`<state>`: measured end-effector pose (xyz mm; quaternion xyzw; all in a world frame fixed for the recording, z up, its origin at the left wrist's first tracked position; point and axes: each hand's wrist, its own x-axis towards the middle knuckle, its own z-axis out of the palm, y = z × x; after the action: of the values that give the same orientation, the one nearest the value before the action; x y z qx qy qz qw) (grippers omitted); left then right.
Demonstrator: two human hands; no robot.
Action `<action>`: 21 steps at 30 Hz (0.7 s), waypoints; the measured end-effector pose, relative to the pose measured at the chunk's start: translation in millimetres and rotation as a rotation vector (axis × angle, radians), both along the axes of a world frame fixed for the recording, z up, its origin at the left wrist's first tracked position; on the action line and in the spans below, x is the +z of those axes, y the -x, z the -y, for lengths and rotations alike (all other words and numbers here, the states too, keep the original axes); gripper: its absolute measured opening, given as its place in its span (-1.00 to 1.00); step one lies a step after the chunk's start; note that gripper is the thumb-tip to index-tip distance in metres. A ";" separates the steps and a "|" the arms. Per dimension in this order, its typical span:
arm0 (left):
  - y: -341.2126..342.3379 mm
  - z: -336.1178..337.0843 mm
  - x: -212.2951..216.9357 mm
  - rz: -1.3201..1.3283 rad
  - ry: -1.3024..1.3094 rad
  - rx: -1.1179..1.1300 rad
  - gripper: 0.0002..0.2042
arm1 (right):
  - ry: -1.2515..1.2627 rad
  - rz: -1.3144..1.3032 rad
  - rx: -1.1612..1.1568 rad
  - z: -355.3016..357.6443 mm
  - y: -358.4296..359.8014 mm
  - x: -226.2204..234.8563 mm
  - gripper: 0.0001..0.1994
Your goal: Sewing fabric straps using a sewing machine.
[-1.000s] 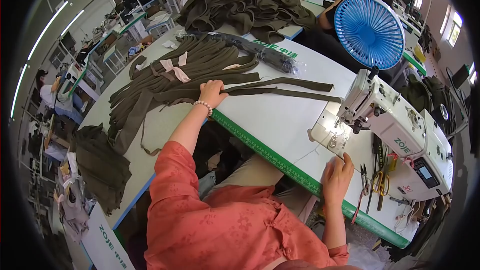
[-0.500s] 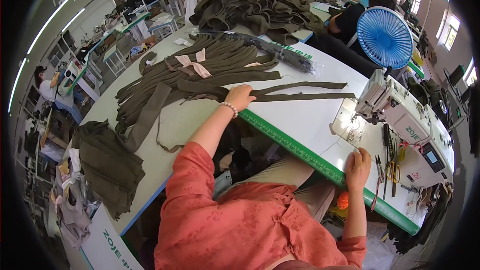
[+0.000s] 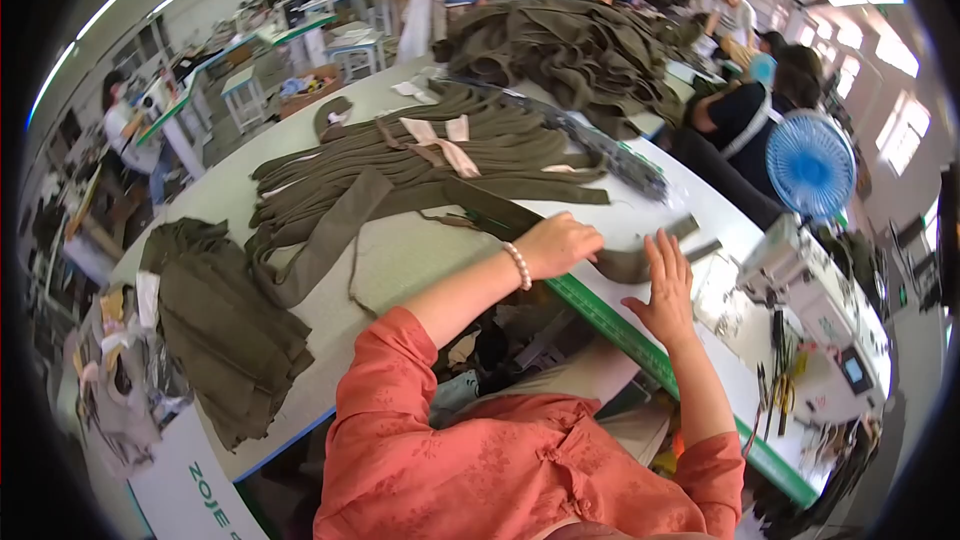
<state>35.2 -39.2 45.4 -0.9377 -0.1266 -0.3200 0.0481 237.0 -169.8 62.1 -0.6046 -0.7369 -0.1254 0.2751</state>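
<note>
My left hand is closed around a dark olive fabric strip near the green-edged front of the table. Part of this strip bends up between my hands, and its two loose ends point toward the sewing machine. My right hand is open, fingers spread, close beside that bent part; whether it touches the cloth I cannot tell. Behind my left hand lies a bundle of similar strips, with a pale pink tie across it.
Folded olive pieces hang over the left table edge. A big heap of olive cloth lies at the back. Scissors rest by the sewing machine. A blue fan stands behind it, near a seated co-worker.
My left hand has moved right and closed on the strip, which is now bent up. My right hand has left the front edge and come over beside it, fingers spread. The view has shifted.
</note>
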 end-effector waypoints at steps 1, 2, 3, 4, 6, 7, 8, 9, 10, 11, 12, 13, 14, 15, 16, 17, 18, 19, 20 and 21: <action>-0.6 0.7 -1.9 0.048 -0.022 -0.034 -0.83 | -0.002 0.010 0.035 -14.1 1.9 -5.5 -0.27; -1.0 0.1 -4.2 0.095 -0.042 -0.071 -0.82 | 0.022 0.033 0.050 -25.1 -4.2 -16.7 -0.35; 1.5 -0.6 -7.4 0.103 -0.038 -0.037 -0.82 | 0.050 0.056 0.067 -35.5 -11.1 -29.1 -0.43; 4.8 -2.1 -10.3 -0.028 0.001 -0.023 -0.81 | 0.103 0.029 0.069 -48.2 -20.6 -41.5 -0.54; 26.1 -4.8 -16.0 -0.161 0.062 0.033 -0.77 | 0.110 -0.020 0.068 -67.4 -23.5 -49.7 -0.69; 40.5 -4.4 -17.9 -0.075 0.031 0.118 -0.71 | 0.061 -0.042 0.064 -74.1 -20.0 -45.8 -0.74; 54.4 -0.7 -18.3 0.006 -0.003 0.201 -0.64 | 0.044 -0.036 0.018 -84.0 -26.6 -48.9 -0.74; 66.8 3.4 -17.5 0.085 -0.042 0.276 -0.57 | 0.023 -0.030 -0.035 -93.6 -38.8 -52.0 -0.74; 83.2 6.2 -14.9 0.078 -0.035 0.307 -0.57 | 0.043 0.017 -0.052 -99.7 -50.0 -54.6 -0.74; 104.4 6.1 -8.5 0.006 0.066 0.501 -0.50 | 0.055 0.063 -0.076 -104.8 -61.0 -58.5 -0.74; 126.8 7.4 -1.4 -0.067 0.166 0.693 -0.43 | 0.056 0.057 -0.052 -109.1 -71.0 -68.3 -0.74; 150.0 12.2 5.7 -0.044 0.193 0.831 -0.44 | 0.098 0.030 -0.061 -111.1 -80.2 -79.2 -0.73; 174.2 18.7 11.1 -0.021 0.219 0.966 -0.45 | 0.140 0.003 -0.072 -113.4 -85.9 -89.7 -0.72; 199.2 27.7 9.9 0.019 0.166 1.097 -0.46 | 0.141 -0.004 -0.045 -112.5 -81.8 -93.0 -0.72; 220.7 34.4 7.4 0.058 0.111 1.219 -0.48 | 0.104 -0.036 -0.044 -108.3 -77.2 -93.9 -0.72; 237.7 44.8 10.1 0.067 0.099 1.342 -0.47 | 0.070 -0.070 -0.044 -103.0 -72.9 -93.1 -0.71; 250.9 55.2 12.3 0.075 0.087 1.458 -0.47 | 0.038 -0.103 -0.053 -98.9 -72.4 -91.9 -0.70; 263.5 66.1 9.1 0.107 0.036 1.545 -0.51 | 0.045 -0.112 -0.044 -98.1 -73.8 -90.8 -0.70; 274.3 75.6 4.5 0.141 -0.023 1.630 -0.55 | 0.031 -0.144 -0.035 -97.3 -73.0 -88.7 -0.69; 281.7 82.1 -0.1 0.130 -0.032 1.642 -0.55 | 0.018 -0.176 -0.024 -97.8 -70.6 -87.5 -0.69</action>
<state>-246.5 -121.3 45.3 -0.5252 -0.7700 -0.2382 0.2729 307.6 -72.0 -25.4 -0.6247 -0.7036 -0.0683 0.3319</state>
